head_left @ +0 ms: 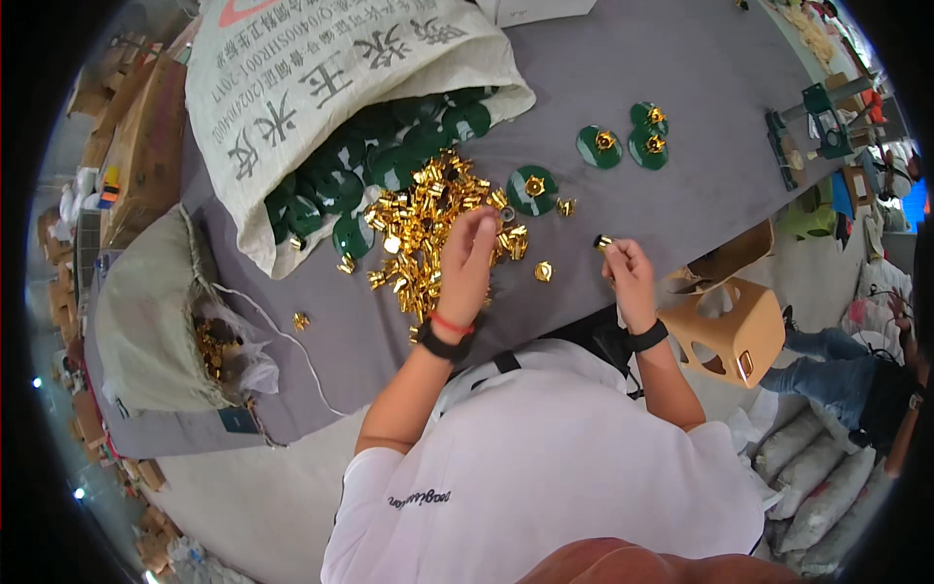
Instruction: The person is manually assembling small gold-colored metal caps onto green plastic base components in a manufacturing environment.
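Note:
My left hand [467, 258] reaches into a heap of small gold metal pieces [423, 229] on the grey table [623, 68], fingers curled down among them; whether it grips any is hidden. My right hand [628, 268] is raised just right of the heap, pinching one small gold piece [603, 241] between its fingertips. A green disc with a gold piece on it [532, 189] lies just beyond both hands. Three more green discs topped with gold pieces [632, 141] lie farther right.
A large white woven sack [321, 88] lies open at the back left, spilling dark green discs [389, 156]. A grey bag of gold pieces [161, 321] sits at the left table end. A tan plastic stool [730, 326] stands right; another person's legs [827, 360] beyond it.

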The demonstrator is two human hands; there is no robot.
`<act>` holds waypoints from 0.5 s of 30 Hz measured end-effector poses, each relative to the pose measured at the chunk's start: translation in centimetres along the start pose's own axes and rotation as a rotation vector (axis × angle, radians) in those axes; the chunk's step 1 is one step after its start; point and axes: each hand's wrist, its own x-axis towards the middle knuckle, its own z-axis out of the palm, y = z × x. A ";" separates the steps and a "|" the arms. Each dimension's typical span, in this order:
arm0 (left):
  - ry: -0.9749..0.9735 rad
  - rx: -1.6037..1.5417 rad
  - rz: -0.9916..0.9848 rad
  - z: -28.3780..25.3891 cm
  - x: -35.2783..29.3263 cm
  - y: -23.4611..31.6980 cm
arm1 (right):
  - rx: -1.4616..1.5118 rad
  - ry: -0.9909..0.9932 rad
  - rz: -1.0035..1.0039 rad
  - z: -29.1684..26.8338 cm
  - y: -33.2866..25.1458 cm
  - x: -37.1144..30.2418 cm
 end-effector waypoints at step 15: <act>-0.140 0.987 0.489 3.4 -1.3 -2.5 | -0.018 -0.057 -0.041 1.7 1.6 -0.1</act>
